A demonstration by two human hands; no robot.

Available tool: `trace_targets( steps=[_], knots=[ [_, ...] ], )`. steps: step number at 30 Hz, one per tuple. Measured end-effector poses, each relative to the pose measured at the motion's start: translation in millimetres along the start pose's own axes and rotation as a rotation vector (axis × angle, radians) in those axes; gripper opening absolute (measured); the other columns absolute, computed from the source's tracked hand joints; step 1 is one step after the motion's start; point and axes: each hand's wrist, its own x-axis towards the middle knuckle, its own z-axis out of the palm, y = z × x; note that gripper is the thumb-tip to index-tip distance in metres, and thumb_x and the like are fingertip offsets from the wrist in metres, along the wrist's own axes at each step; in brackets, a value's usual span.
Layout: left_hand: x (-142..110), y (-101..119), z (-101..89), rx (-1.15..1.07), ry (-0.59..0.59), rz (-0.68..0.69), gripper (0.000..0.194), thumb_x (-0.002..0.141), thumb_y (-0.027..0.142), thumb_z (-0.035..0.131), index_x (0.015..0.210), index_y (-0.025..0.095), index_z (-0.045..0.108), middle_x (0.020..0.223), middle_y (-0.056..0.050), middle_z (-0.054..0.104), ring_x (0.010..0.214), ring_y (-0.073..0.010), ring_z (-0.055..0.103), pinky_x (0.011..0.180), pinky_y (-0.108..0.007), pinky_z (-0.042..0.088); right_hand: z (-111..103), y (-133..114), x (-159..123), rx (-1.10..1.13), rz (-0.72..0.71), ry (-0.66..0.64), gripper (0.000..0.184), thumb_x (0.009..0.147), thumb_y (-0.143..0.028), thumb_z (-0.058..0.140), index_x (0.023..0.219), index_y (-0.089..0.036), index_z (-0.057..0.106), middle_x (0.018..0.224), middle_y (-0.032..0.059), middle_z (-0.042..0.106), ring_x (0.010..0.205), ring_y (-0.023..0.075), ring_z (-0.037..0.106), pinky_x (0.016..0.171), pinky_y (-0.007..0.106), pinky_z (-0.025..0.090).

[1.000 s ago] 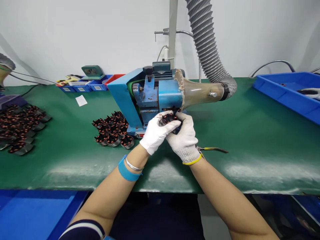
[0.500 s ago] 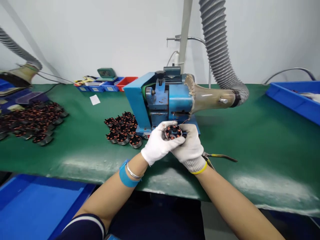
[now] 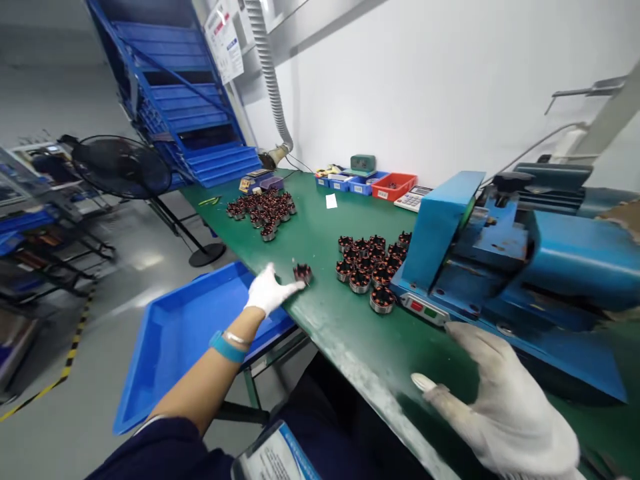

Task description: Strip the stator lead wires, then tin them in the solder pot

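Observation:
A single motor stator (image 3: 303,273), with copper windings and a dark core, is by the green table's front edge. Beside it is my left hand (image 3: 270,290) in a white glove, fingers spread, its thumb tip at or very near the stator; whether they touch I cannot tell. My gloved right hand (image 3: 505,407) is open and empty, thumb and fingers apart, in front of the blue grinding machine (image 3: 450,247). Its fingertips are near the panel with red and green buttons (image 3: 424,309). Several more stators (image 3: 360,280) stand grouped left of the machine.
Another heap of stators (image 3: 267,210) lies farther along the green table (image 3: 320,243). A large blue tray (image 3: 175,333) sits below the table edge at left. Small blue bins, a red bin (image 3: 395,187) and a calculator (image 3: 413,199) line the wall. A fan (image 3: 120,167) stands beyond.
The view has swung left. Both hands held a stator before the machine; now they are apart, the left far to the left beside a stator, the right empty.

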Motion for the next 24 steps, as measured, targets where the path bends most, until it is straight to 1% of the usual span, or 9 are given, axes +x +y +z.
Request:
trace_targets(
  steps=[1,3,6,8,10,12,16,20,24],
  knots=[
    [9.2,-1.0,0.3,0.031,0.038,-0.008,0.105,0.069,0.065,0.069,0.142,-0.001,0.036,0.142,-0.033,0.048,0.135,-0.0446,0.046,0.111,-0.053,0.039,1.1,0.1,0.2,-0.009,0.003,-0.003,0.064,0.085,-0.057,0.056,0.135,-0.018,0.045,0.108,0.0174,0.063,0.094,0.0331,0.067,0.074,0.049,0.060],
    [15.2,5.7,7.3,0.044,0.024,0.071,0.099,0.072,0.062,0.067,0.143,0.000,0.037,0.145,-0.030,0.047,0.138,-0.0423,0.043,0.114,-0.049,0.035,2.9,1.6,0.1,-0.017,0.005,-0.001,0.064,0.085,-0.058,0.055,0.135,-0.019,0.044,0.107,0.0171,0.063,0.093,0.0329,0.067,0.073,0.049,0.060],
    [6.5,31.0,25.9,-0.024,-0.138,0.299,0.093,0.071,0.059,0.069,0.145,0.010,0.040,0.151,-0.020,0.046,0.141,-0.0343,0.042,0.118,-0.040,0.033,4.6,6.8,-2.2,-0.022,0.036,-0.001,0.062,0.085,-0.055,0.057,0.135,-0.020,0.045,0.107,0.0165,0.063,0.093,0.0324,0.067,0.075,0.048,0.060],
    [4.5,52.1,36.9,-0.104,-0.245,0.393,0.096,0.070,0.054,0.071,0.149,0.013,0.034,0.152,-0.018,0.044,0.140,-0.0340,0.044,0.117,-0.042,0.035,4.9,10.8,-4.7,-0.024,0.068,-0.004,0.062,0.084,-0.055,0.059,0.133,-0.019,0.046,0.108,0.0163,0.063,0.094,0.0325,0.067,0.076,0.049,0.060],
    [12.5,71.3,44.7,-0.175,-0.304,0.408,0.097,0.067,0.050,0.075,0.149,0.016,0.035,0.148,-0.017,0.049,0.134,-0.0358,0.050,0.113,-0.045,0.039,4.2,14.0,-6.3,-0.025,0.090,-0.006,0.062,0.083,-0.056,0.060,0.131,-0.018,0.048,0.109,0.0157,0.063,0.095,0.0324,0.068,0.076,0.049,0.060],
    [26.9,83.9,49.6,-0.212,-0.315,0.392,0.091,0.061,0.046,0.080,0.141,0.018,0.047,0.139,-0.014,0.059,0.127,-0.0355,0.056,0.109,-0.044,0.044,2.5,16.2,-6.0,-0.042,0.114,-0.023,0.061,0.083,-0.056,0.059,0.129,-0.017,0.050,0.107,0.0153,0.064,0.094,0.0320,0.068,0.076,0.048,0.061],
    [41.3,82.6,53.9,-0.293,-0.292,0.366,0.070,0.050,0.044,0.088,0.112,0.021,0.064,0.113,-0.007,0.071,0.110,-0.0305,0.066,0.100,-0.040,0.051,0.0,16.1,-2.6,-0.073,0.113,-0.070,0.053,0.086,-0.052,0.056,0.123,-0.014,0.053,0.104,0.0162,0.065,0.093,0.0309,0.068,0.077,0.047,0.061],
    [16.3,63.6,52.4,-0.398,-0.210,0.316,0.061,0.054,0.038,0.087,0.104,0.018,0.059,0.100,-0.007,0.071,0.095,-0.0257,0.069,0.089,-0.041,0.056,2.7,5.1,-2.7,0.008,0.122,-0.122,0.051,0.084,-0.048,0.059,0.120,-0.013,0.056,0.107,0.0170,0.066,0.097,0.0306,0.069,0.082,0.046,0.061],
    [-28.4,67.9,45.7,-0.707,-0.141,0.289,0.067,0.057,0.034,0.084,0.112,0.016,0.050,0.095,-0.006,0.068,0.088,-0.0224,0.069,0.082,-0.039,0.059,3.3,-16.7,-2.4,0.194,0.346,-0.283,0.048,0.080,-0.045,0.062,0.120,-0.018,0.059,0.111,0.0129,0.067,0.097,0.0285,0.069,0.082,0.044,0.060]
  ],
)
